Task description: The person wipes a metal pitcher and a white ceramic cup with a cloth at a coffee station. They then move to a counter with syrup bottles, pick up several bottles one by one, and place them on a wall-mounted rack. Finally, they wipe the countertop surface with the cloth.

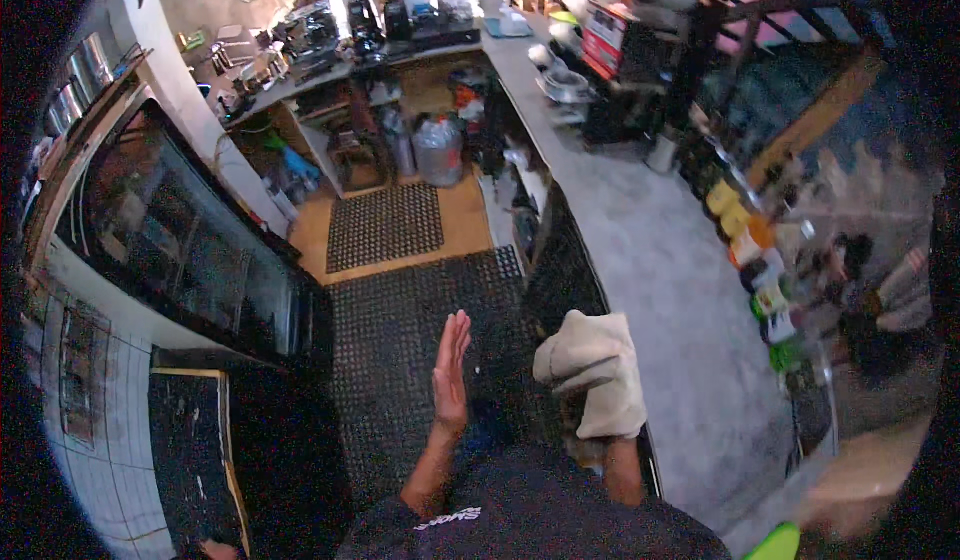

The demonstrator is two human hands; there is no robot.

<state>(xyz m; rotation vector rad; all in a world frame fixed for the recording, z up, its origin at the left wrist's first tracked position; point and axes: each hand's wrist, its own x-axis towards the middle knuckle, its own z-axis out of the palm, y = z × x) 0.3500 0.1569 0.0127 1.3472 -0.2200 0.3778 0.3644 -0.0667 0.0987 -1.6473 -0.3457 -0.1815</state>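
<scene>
My left hand (452, 375) is raised over the dark floor mat, held edge-on with its fingers stretched out straight and nothing in it. To its right, beside the edge of the grey counter, a cream cloth (605, 380) covers my right hand, so only the wrist and forearm show below it. The cloth is bunched into folds at its left side and hangs over the hand like a wrap. My right fingers are hidden beneath it. A gap separates the two hands.
A long grey counter (650, 250) runs along my right, with colourful containers (750, 245) lined along its far side. Perforated black mats (385, 225) cover the floor ahead. Left stands a glass-fronted cabinet (190, 230). Under the back counter sits a bin with a clear liner (438, 150).
</scene>
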